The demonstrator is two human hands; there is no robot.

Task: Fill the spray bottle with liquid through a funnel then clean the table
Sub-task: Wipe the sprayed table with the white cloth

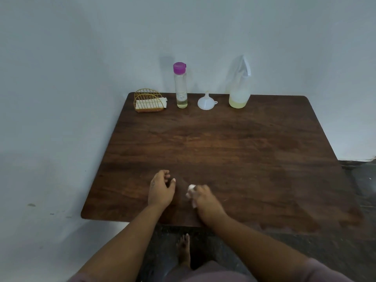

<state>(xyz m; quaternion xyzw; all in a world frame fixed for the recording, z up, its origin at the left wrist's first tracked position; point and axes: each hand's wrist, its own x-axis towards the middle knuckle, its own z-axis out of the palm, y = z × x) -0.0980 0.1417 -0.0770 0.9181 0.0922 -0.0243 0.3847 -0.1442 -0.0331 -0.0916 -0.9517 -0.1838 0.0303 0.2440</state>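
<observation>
A dark wooden table (234, 149) fills the middle of the head view. At its far edge stands a translucent spray bottle (239, 86) with a little yellowish liquid at the bottom. A white funnel (206, 101) lies mouth-down to its left. Further left is a tall clear bottle (180, 86) with a purple cap, nearly empty. My right hand (205, 200) is closed around a crumpled white tissue (191, 192) and presses it on the table near the front edge. My left hand (161, 189) rests beside it, fingers loosely curled and holding nothing.
A gold wire napkin holder (148, 101) with white napkins stands at the far left corner. A pale wall runs behind and to the left of the table. Dark floor and a bare foot (184, 251) show below the front edge.
</observation>
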